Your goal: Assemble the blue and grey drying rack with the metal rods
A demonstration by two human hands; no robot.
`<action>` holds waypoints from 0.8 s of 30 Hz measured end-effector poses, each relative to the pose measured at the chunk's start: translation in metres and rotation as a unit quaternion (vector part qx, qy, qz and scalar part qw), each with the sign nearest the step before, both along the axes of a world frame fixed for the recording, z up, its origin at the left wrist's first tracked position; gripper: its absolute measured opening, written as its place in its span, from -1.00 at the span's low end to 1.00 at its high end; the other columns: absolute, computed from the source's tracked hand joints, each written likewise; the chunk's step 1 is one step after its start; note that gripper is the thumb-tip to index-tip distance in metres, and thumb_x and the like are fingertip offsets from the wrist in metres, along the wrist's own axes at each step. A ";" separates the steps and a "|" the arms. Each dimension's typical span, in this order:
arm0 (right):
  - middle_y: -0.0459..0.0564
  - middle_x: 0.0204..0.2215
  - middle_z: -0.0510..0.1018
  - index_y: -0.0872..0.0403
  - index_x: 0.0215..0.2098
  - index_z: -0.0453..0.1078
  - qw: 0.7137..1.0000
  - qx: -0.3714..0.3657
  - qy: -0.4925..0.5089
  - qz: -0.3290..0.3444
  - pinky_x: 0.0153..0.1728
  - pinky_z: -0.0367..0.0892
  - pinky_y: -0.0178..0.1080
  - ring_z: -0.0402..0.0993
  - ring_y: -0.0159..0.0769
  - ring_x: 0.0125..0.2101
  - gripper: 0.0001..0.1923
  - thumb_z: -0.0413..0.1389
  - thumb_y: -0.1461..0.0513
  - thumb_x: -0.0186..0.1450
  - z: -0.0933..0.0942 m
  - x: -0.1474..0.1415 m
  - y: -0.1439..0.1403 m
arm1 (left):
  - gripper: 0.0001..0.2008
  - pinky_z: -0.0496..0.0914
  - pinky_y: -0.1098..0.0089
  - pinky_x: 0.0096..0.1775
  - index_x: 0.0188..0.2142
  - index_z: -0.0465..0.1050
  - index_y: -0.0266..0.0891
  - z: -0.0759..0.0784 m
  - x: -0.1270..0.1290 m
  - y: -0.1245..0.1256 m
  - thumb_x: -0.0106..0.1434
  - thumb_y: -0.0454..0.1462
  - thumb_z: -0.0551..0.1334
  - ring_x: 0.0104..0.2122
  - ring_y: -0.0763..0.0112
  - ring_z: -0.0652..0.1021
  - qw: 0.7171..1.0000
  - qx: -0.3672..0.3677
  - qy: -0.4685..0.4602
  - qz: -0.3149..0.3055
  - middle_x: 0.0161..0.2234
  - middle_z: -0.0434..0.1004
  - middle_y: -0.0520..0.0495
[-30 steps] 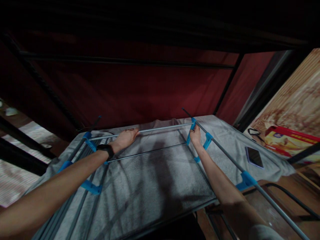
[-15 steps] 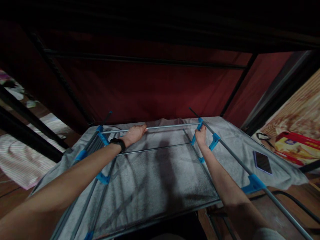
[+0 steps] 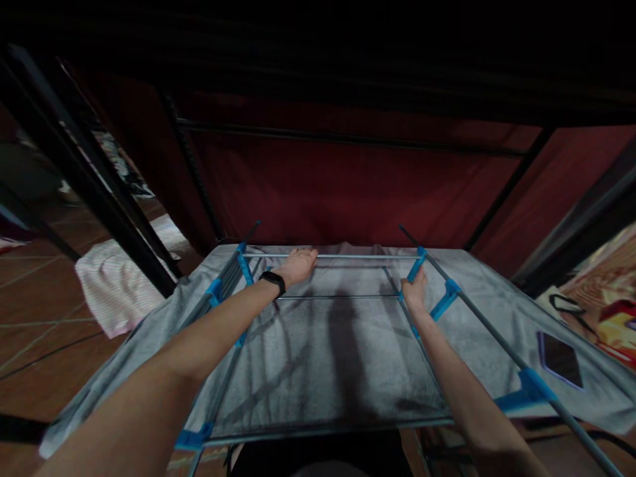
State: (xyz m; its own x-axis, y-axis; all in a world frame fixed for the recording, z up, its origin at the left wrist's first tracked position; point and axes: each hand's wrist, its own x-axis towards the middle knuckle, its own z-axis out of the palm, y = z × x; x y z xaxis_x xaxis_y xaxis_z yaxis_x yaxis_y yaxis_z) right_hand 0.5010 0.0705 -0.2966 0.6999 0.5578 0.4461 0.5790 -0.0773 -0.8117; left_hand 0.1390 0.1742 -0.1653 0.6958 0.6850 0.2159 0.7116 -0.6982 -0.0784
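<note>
A rack of grey metal tubes with blue plastic joints stands over a grey cloth (image 3: 322, 371). My left hand (image 3: 297, 266), wearing a black wristband (image 3: 273, 282), has its fingers bent over the far metal crossbar (image 3: 362, 256), left of its middle. At that bar's right end, my right hand (image 3: 416, 291) is closed around the lower part of a blue plastic joint (image 3: 415, 264); its far fingers are partly hidden. Another blue joint (image 3: 243, 264) connects the bar's left end to the left side tubes. Both forearms reach across the rack.
A phone (image 3: 560, 359) lies on the cloth at right, with a red and yellow box (image 3: 619, 331) beyond. Black metal posts (image 3: 104, 179) and a dark red curtain (image 3: 318, 192) enclose the far side. A striped cloth (image 3: 116, 275) hangs at left above the tiled floor.
The view has swung left, so the rack and both hands appear farther right. Both hands keep their places on the far crossbar and the right blue joint.
</note>
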 end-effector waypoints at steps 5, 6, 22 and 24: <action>0.30 0.16 0.30 0.21 0.24 0.18 0.993 -0.083 -0.022 0.075 0.20 0.20 0.00 0.27 -0.01 0.17 -0.32 -0.02 0.19 0.14 -0.052 -0.044 -0.018 | -0.71 0.21 0.07 0.10 0.01 0.37 -0.31 -0.001 0.001 -0.007 0.31 -0.31 0.10 -0.02 0.10 0.48 1.000 0.011 -0.016 0.010 -0.04 0.49 -0.34; 0.29 0.12 0.34 0.22 0.20 0.22 0.989 -0.102 -0.043 0.101 0.20 0.21 0.01 0.28 -0.02 0.16 -0.35 -0.04 0.21 0.15 -0.063 -0.054 -0.022 | -0.70 0.19 0.07 0.12 0.02 0.37 -0.31 -0.001 0.001 -0.008 0.31 -0.33 0.09 -0.02 0.10 0.48 1.000 0.015 -0.017 0.013 -0.05 0.49 -0.33; 0.23 0.15 0.41 0.09 0.21 0.30 0.920 -0.157 -0.311 0.181 0.09 0.32 0.08 0.33 0.00 0.15 -0.52 -0.13 0.19 0.38 -0.155 -0.108 -0.079 | -0.53 0.17 0.02 0.25 0.20 0.27 -0.24 -0.071 0.005 -0.081 0.29 -0.39 0.07 0.28 0.09 0.23 0.941 -0.005 -0.307 0.142 0.29 0.19 -0.33; 0.24 0.17 0.39 0.11 0.22 0.29 0.913 -0.169 -0.329 0.173 0.13 0.28 0.06 0.31 0.00 0.17 -0.52 -0.14 0.19 0.38 -0.149 -0.112 -0.082 | -0.65 0.32 0.11 0.14 0.02 0.43 -0.25 -0.085 0.004 -0.094 0.28 -0.40 0.07 0.13 0.17 0.42 0.895 -0.112 -0.404 0.150 0.13 0.39 -0.30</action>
State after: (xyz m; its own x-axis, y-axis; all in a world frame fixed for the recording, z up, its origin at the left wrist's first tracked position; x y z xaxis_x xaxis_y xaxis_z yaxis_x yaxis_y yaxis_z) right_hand 0.3895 -0.0111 -0.4460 0.0993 0.8785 0.4674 0.9696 0.0201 -0.2438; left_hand 0.1434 0.0804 -0.2503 0.1514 0.9039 0.4000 0.6305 -0.4000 0.6652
